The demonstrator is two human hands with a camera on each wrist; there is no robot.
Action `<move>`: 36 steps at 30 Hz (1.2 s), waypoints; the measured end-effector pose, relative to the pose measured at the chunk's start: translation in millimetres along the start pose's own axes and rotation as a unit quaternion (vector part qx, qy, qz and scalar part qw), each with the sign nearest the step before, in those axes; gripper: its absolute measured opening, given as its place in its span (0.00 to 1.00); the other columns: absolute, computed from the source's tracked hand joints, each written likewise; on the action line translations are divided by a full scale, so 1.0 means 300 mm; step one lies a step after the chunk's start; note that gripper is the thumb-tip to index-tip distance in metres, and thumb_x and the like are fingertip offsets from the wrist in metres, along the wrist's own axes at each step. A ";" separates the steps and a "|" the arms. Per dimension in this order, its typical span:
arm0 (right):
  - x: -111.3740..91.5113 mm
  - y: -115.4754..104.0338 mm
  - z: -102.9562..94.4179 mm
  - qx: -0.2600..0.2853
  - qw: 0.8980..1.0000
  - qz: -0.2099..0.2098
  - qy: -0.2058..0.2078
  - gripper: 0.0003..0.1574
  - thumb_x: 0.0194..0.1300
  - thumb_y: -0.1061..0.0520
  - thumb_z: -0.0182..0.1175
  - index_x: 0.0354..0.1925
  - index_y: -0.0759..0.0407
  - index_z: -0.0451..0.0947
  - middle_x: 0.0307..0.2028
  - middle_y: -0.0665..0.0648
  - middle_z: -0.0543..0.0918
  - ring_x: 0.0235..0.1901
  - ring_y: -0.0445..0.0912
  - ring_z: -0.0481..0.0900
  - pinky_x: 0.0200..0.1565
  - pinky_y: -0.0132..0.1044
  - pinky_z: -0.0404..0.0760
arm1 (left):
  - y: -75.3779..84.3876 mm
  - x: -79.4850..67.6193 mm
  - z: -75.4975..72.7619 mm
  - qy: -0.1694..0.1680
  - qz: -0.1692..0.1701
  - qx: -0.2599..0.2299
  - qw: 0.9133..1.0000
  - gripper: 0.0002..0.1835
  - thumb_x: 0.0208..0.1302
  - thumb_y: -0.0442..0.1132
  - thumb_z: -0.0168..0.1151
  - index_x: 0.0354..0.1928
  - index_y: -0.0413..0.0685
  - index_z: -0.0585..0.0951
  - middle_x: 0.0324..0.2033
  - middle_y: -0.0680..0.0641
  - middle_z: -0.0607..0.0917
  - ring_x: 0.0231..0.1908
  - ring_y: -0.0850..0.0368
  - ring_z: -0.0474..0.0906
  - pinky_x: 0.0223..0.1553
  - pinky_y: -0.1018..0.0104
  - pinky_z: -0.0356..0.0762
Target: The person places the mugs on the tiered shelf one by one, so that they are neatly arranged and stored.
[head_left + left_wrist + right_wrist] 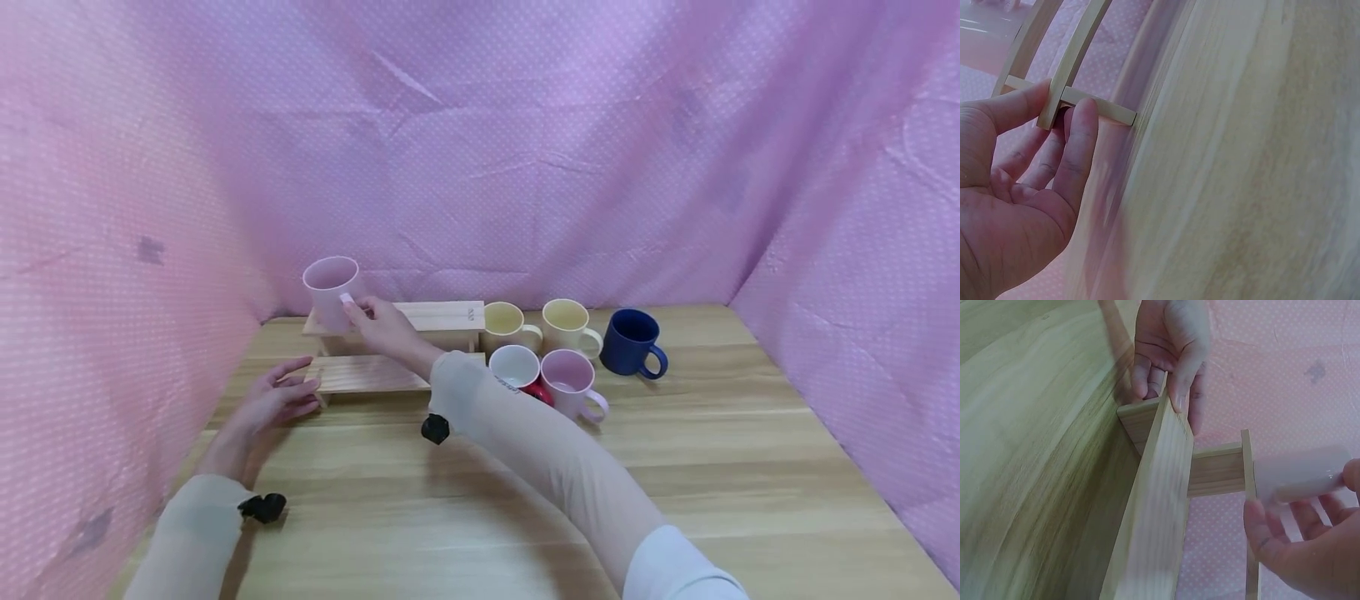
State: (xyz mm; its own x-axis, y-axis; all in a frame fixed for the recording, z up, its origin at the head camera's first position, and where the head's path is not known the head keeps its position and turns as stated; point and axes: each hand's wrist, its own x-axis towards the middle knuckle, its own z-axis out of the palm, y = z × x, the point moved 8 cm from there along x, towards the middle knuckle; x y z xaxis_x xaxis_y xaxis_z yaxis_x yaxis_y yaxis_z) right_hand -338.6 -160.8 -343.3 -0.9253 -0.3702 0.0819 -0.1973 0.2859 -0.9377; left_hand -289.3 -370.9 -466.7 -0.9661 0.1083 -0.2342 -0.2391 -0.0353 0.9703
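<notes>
A pale pink mug (327, 300) stands upright at the left end of the upper step of a two-tier wooden rack (442, 315). My right hand (390, 335) pinches this mug by its handle, the arm reaching across from the right. In the right wrist view the mug's base (1266, 478) is right at the upper board. My left hand (277, 398) grips the left end of the rack's lower board (375, 375). The left wrist view has that thumb (1025, 106) on one face of the board and fingers curled around its other side.
Right of the rack stand two yellow mugs (567, 321), a white-lined mug with red outside (514, 364), another pink mug (567, 377) and a dark blue mug (628, 343). Pink dotted cloth (525, 150) walls the back and sides of the wooden table (720, 467).
</notes>
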 end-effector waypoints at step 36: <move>-0.659 0.313 -0.973 -0.070 0.991 -0.036 0.105 0.30 0.81 0.54 0.50 0.72 0.69 0.61 0.69 0.69 0.67 0.69 0.61 0.64 0.70 0.57 0.64 | 0.001 0.008 0.000 -0.028 0.024 -0.007 0.999 0.33 0.71 0.30 0.63 0.73 0.49 0.62 0.42 0.50 0.82 0.41 0.55 0.85 0.50 0.61 0.86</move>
State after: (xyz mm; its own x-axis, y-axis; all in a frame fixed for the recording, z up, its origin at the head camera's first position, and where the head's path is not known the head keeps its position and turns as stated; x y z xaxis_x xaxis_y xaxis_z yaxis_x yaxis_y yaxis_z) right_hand -268.6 197.2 -348.9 -0.9515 -0.2051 0.2293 -0.2944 0.3908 -0.8721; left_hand -291.5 -370.7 -466.9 -0.9697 0.1609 -0.1836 -0.1945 -0.0550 0.9794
